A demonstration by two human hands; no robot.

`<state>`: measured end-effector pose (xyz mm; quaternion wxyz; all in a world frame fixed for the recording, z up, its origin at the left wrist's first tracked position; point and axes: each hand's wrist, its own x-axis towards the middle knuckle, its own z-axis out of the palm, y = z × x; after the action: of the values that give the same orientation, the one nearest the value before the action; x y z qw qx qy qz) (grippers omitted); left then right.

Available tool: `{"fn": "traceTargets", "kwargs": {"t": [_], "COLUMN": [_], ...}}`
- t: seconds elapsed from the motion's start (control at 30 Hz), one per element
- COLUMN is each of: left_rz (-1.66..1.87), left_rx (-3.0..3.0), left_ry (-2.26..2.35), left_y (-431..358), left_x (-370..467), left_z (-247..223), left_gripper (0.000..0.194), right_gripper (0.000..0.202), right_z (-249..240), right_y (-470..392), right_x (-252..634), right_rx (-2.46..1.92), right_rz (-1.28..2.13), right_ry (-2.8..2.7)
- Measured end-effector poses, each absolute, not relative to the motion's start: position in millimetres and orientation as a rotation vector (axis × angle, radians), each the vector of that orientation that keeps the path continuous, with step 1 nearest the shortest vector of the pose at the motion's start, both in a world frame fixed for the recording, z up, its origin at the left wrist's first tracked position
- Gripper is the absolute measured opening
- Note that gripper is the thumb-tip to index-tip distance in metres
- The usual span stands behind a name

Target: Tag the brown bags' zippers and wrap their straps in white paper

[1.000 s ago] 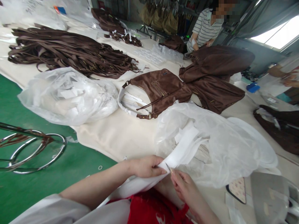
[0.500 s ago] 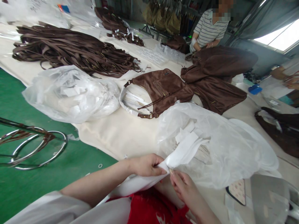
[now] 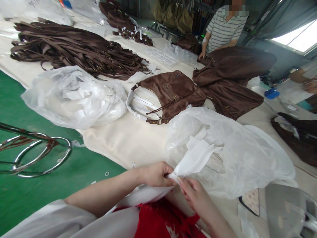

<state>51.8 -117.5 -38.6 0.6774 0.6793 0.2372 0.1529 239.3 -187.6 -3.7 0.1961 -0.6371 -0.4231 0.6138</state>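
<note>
Low in the middle of the view, my left hand (image 3: pixel 158 175) is closed on a long strip of thin white paper or cloth (image 3: pixel 195 160). My right hand (image 3: pixel 194 191) pinches the same strip just to the right, its fingertips close to my left thumb. The strip's far end lies among white pieces in an open clear plastic bag (image 3: pixel 235 155); its near part runs back under my left forearm. Ahead lies a brown shoulder bag (image 3: pixel 178 94), its strap wrapped in white.
A second plastic bag of white pieces (image 3: pixel 74 99) sits to the left, before a heap of brown straps (image 3: pixel 74 49). More brown bags (image 3: pixel 232 76) are piled where a person in a striped shirt (image 3: pixel 225 29) stands. Metal rings (image 3: pixel 42 155) stand over the green floor.
Both hands keep their grip on the white strip, almost in the same place. The person across the table has shifted an arm toward the brown bags.
</note>
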Motion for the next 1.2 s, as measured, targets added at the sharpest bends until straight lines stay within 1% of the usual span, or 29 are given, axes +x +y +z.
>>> {"fn": "traceTargets", "kwargs": {"t": [0.2,0.47,0.7,0.83,0.93,1.07,1.2], "left_rz": [0.331,0.329,0.366,0.333,0.296,0.308,0.316], "left_rx": [1.51,1.512,1.462,1.445,1.422,1.399,1.384], "left_ry": [0.554,0.531,0.473,0.518,0.529,0.514,0.507], "left_y": [-117,-116,-113,-114,-114,-114,-114], "left_x": [51,51,52,50,49,49,49], "left_z": [-38,-41,-36,-33,-30,-30,-32], "left_gripper": [0.026,0.025,0.03,0.031,0.033,0.034,0.038], "right_gripper": [0.053,0.053,0.056,0.055,0.055,0.055,0.055], "right_z": [-2,-11,5,5,4,11,17], "right_y": [-184,-182,-179,-177,-174,-177,-190], "right_x": [240,245,235,241,251,257,256], "right_rx": [-1.776,-1.709,-1.718,-1.651,-1.609,-1.668,-1.696], "right_rz": [1.845,1.886,1.873,1.905,1.864,1.779,1.872], "right_ry": [-1.119,-1.076,-0.886,-0.821,-0.75,-0.833,-0.931]}}
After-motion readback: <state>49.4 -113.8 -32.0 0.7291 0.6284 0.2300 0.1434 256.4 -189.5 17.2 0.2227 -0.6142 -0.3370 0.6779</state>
